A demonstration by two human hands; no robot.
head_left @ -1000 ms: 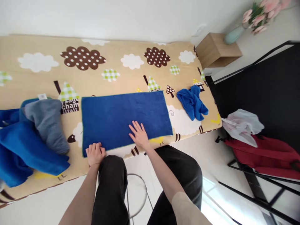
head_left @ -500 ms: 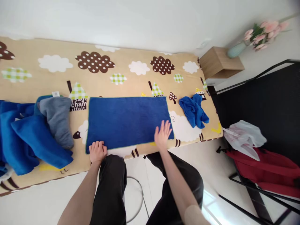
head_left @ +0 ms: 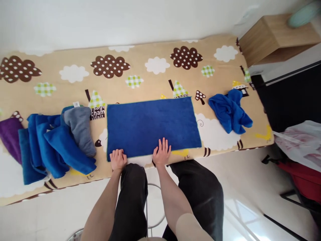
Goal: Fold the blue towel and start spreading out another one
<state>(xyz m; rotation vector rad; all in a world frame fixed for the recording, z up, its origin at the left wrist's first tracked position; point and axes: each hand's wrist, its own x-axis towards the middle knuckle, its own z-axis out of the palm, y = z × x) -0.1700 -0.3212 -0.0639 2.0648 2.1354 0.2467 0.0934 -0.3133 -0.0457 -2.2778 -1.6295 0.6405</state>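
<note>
A dark blue towel [head_left: 150, 125] lies flat as a long rectangle on the patterned bed cover. My left hand [head_left: 118, 160] presses on its near left corner, the fingers slightly bent and resting on the cloth, with nothing visible in them. Along the near edge, right of the towel's middle, my right hand [head_left: 162, 154] lies palm down with fingers stretched and spread. A crumpled bright blue cloth [head_left: 229, 112] sits to the right of the towel. On the left lie several blue cloths [head_left: 54, 147], overlapping, with a grey cloth [head_left: 80, 129] beside them.
A purple cloth [head_left: 12, 135] lies at the far left of the bed cover [head_left: 140, 90]. Behind the bed rises a white wall [head_left: 125, 23]. A wooden box shelf [head_left: 271, 36] stands at the back right. My knees are at the bed's near edge, with a stool between them.
My right hand has moved left along the towel's near edge, away from its right end. My left hand stays at the corner. The view has shifted left, showing the purple cloth.
</note>
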